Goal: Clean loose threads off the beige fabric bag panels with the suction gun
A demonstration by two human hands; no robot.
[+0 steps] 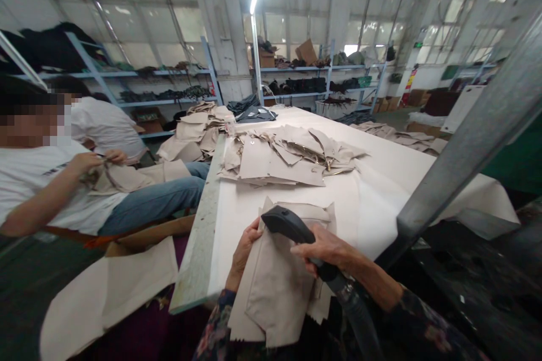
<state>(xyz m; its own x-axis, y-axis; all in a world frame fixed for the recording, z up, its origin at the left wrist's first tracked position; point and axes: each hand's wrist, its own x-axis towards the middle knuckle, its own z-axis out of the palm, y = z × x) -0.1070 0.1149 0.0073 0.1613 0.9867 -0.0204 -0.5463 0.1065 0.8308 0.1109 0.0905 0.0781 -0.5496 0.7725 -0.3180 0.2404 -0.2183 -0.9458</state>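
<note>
My right hand (324, 248) is closed around the black handle of a vacuum nozzle (290, 223), with a ribbed hose (359, 316) running down from it. Its curved head lies over the upper part of a beige sewn fabric piece (279, 287). At the left edge of that piece, my left hand (247, 245) grips the cloth, fingers partly hidden behind it. The fabric hangs over the near edge of the table, its lower end below the tabletop.
A pile of beige fabric pieces (279, 161) with zippers lies on the white-covered table (372, 203). A slanted metal post (461, 141) rises at right. On the left, a seated co-worker (29, 180) handles beige cloth. More beige pieces (122, 287) lie low at left; dark folded cloth (254, 114) sits at the far end.
</note>
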